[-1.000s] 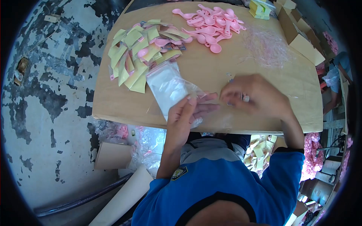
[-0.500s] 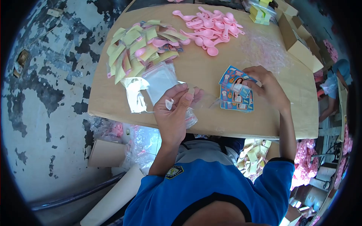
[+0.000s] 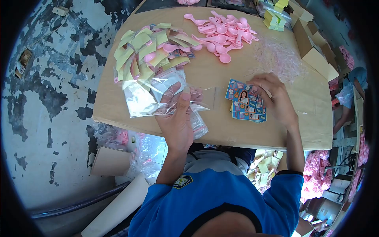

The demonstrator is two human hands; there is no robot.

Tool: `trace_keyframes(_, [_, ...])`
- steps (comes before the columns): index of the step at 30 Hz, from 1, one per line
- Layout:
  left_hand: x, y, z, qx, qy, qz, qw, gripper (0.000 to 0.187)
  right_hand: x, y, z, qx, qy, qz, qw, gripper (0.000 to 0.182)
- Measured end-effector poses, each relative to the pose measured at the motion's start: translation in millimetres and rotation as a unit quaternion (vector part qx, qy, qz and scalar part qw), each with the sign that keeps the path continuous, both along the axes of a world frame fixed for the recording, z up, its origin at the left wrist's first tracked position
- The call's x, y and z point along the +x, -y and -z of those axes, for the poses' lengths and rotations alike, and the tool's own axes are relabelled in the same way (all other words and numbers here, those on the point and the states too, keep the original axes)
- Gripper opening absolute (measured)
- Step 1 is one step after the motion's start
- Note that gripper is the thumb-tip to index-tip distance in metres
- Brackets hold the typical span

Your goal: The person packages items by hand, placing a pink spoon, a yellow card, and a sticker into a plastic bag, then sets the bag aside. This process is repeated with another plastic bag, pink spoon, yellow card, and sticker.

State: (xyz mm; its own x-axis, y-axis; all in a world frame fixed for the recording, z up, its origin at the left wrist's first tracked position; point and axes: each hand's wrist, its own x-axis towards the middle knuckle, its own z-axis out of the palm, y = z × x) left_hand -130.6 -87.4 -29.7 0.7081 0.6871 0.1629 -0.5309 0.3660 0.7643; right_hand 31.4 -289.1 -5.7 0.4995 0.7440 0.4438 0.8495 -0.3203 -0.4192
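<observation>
Left hand (image 3: 178, 118) fingers (image 3: 185, 98) were closed in a pinch on a clear plastic bag (image 3: 158, 96), thumb on top, bag held just above the surface (image 3: 221, 126) and spread toward the left edge. Right hand (image 3: 276, 98) fingers (image 3: 258, 83) were curled down onto the top printed card (image 3: 241, 96) of a small card stack (image 3: 248, 108), touching it; whether the card was actually gripped or only pressed could not be told. Stack lay flat on the surface, just right of the bag's mouth.

Step in hand looked like picking one card for bagging. Next move would probably call for peeling off a single card only, keeping the bag mouth open with the left pinch and lining the card edge up with the opening.

Further out: pile of filled yellow-and-pink packets (image 3: 152, 49) behind the bag, loose pink spoons (image 3: 223, 29) at the far side, a tangle of clear plastic scraps (image 3: 278, 55) near the right hand, cardboard boxes (image 3: 316, 51) along the right edge.
</observation>
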Motion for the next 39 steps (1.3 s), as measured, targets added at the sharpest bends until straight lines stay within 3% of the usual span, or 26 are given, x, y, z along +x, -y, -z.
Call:
trace_keyframes(4, [2, 2, -2, -0.008, -0.004, -0.002, 1.000, 0.047, -28, -12, -5, 0.026, -0.310, -0.021, 0.950, 0.018])
trace_keyframes(7, [3, 5, -1, 0.001, -0.015, -0.012, 1.000, 0.050, -40, -20, 0, 0.121, -0.355, -0.045, 0.926, 0.019])
trace_keyframes(10, [4, 13, -4, -0.018, -0.015, -0.012, 1.000, 0.049, -49, -27, 3, 0.161, -0.378, -0.056, 0.910, 0.018])
trace_keyframes(13, [5, 18, -8, -0.034, -0.015, 0.001, 0.999, 0.045, -46, -32, 3, 0.072, -0.219, -0.112, 0.966, 0.018])
trace_keyframes(16, [0, 17, -6, 0.012, -0.031, 0.051, 0.998, 0.041, -48, -32, 0, 0.060, -0.199, -0.120, 0.971, 0.018])
trace_keyframes(19, [-1, 23, -6, 0.052, -0.066, 0.059, 0.995, 0.036, -55, -37, 8, 0.146, -0.344, -0.124, 0.919, 0.018])
trace_keyframes(22, [-3, 23, -6, 0.054, -0.089, 0.055, 0.993, 0.032, -58, -37, 7, 0.145, -0.457, -0.124, 0.869, 0.019])
trace_keyframes(28, [-1, 38, -10, 0.176, 0.007, 0.071, 0.982, 0.050, -61, -49, 9, 0.177, -0.438, -0.148, 0.869, 0.021])
trace_keyframes(30, [-3, 33, -16, 0.134, 0.040, 0.088, 0.986, 0.056, -54, -45, 3, 0.102, -0.458, -0.138, 0.872, 0.020])
trace_keyframes(32, [-6, 19, -19, -0.006, 0.067, 0.139, 0.988, 0.060, -61, -51, -5, 0.115, -0.434, -0.111, 0.887, 0.016])
trace_keyframes(36, [-8, 12, -10, -0.070, 0.112, 0.191, 0.973, 0.066, -66, -66, -16, 0.148, -0.513, -0.151, 0.832, 0.023])
trace_keyframes(39, [-7, 8, -2, 0.169, 0.123, 0.188, 0.960, 0.065, -48, -59, -16, 0.048, -0.520, -0.214, 0.826, 0.022])
